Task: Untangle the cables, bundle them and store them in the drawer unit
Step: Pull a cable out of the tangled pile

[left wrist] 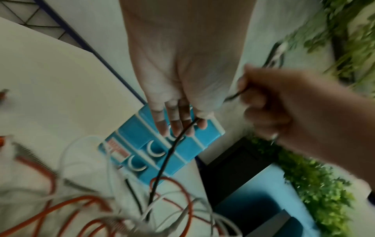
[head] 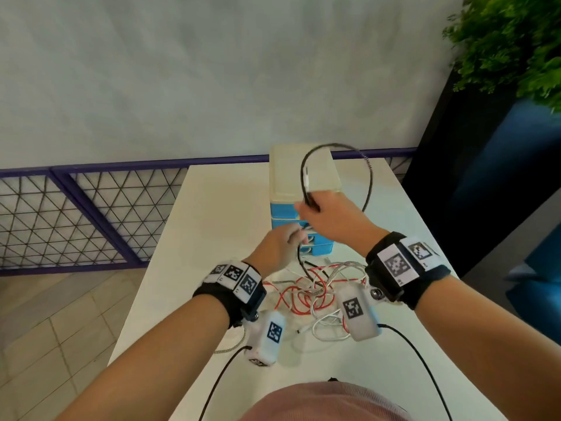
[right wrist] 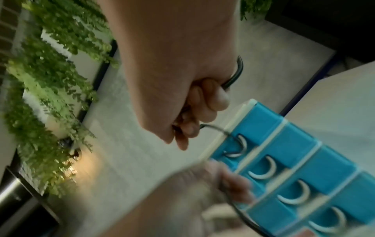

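Note:
A black cable arches in a loop above the drawer unit, which has a cream top and blue drawers. My right hand grips both ends of that loop in a fist, raised in front of the top drawers. Just below, my left hand pinches the same cable between thumb and fingers. From there the cable runs down into a tangle of red, white and braided cables on the white table.
The drawer unit's drawers are all closed, with white crescent handles. A purple mesh railing runs left of the table. Green plants and a dark planter stand at the right. Black leads from the wrist cameras trail over the table's near edge.

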`<action>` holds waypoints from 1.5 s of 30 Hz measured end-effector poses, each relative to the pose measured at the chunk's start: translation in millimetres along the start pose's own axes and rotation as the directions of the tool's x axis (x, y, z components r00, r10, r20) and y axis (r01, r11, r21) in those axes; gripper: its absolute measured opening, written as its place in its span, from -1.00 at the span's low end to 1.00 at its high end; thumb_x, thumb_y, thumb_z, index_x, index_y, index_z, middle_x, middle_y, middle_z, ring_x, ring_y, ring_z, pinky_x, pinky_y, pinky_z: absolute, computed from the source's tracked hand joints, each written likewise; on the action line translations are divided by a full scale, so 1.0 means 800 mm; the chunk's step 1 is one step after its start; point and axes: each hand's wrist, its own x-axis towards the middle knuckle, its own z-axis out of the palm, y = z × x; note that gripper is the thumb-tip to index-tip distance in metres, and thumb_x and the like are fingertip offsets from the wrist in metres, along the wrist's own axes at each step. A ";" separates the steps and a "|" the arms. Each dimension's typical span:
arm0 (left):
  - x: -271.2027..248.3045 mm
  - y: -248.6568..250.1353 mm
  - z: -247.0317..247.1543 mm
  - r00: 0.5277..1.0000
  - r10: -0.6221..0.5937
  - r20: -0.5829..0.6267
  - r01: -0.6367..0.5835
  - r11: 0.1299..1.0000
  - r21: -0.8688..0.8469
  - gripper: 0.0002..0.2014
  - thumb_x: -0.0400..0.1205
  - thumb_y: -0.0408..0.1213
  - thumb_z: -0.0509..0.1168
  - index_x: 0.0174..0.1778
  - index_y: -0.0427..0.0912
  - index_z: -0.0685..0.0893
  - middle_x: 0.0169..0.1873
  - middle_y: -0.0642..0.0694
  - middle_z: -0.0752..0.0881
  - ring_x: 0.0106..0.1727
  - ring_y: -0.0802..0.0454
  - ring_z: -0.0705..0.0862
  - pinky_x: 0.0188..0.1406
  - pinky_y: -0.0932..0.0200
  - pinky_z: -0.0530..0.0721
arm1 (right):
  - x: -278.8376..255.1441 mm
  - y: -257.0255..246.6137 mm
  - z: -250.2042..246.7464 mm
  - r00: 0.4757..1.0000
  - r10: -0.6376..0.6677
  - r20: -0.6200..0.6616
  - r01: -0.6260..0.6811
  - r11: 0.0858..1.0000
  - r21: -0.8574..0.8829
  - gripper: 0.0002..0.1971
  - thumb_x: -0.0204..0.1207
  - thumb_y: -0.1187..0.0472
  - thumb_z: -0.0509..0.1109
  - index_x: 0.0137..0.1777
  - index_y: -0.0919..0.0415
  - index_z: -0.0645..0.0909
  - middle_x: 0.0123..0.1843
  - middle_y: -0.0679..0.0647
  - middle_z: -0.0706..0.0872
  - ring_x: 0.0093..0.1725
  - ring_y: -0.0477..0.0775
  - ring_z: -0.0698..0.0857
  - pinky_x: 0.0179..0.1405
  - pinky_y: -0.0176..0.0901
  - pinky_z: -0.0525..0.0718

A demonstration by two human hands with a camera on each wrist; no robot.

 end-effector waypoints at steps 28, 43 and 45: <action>0.010 -0.035 -0.194 0.866 0.104 -0.488 0.253 0.751 0.610 -0.85 0.66 -0.23 0.25 -0.01 0.08 0.71 0.05 -0.06 0.52 0.23 -0.16 0.46 0.48 -0.38 -0.03 | -0.018 0.002 0.045 0.980 0.036 0.195 -0.114 0.907 0.405 -0.37 0.64 0.18 0.33 0.63 -0.03 0.13 -0.31 -0.14 0.55 -0.39 -0.33 0.56 -0.40 -0.51 0.45; -0.004 -0.088 -0.174 0.872 -0.280 -0.402 0.487 0.588 0.646 -0.77 0.65 -0.35 0.13 0.04 -0.18 0.70 -0.10 -0.22 0.73 -0.11 -0.26 0.70 -0.11 -0.10 0.72 | -0.024 -0.013 0.029 0.921 0.222 0.321 -0.356 0.814 0.459 -0.46 0.60 -0.36 -0.04 0.20 0.09 0.41 -0.26 0.01 0.46 -0.49 -0.12 0.30 -0.56 -0.26 0.29; 0.001 -0.080 -0.188 0.846 -0.148 -0.513 0.457 0.696 0.554 -0.68 0.70 -0.36 0.10 0.34 -0.12 0.59 0.08 -0.31 0.71 0.03 -0.34 0.69 -0.08 -0.11 0.67 | -0.018 -0.013 0.033 0.942 0.242 0.232 -0.333 0.763 0.554 -0.54 0.66 -0.28 -0.11 0.19 0.08 0.36 -0.25 0.07 0.42 -0.49 -0.10 0.27 -0.58 -0.25 0.25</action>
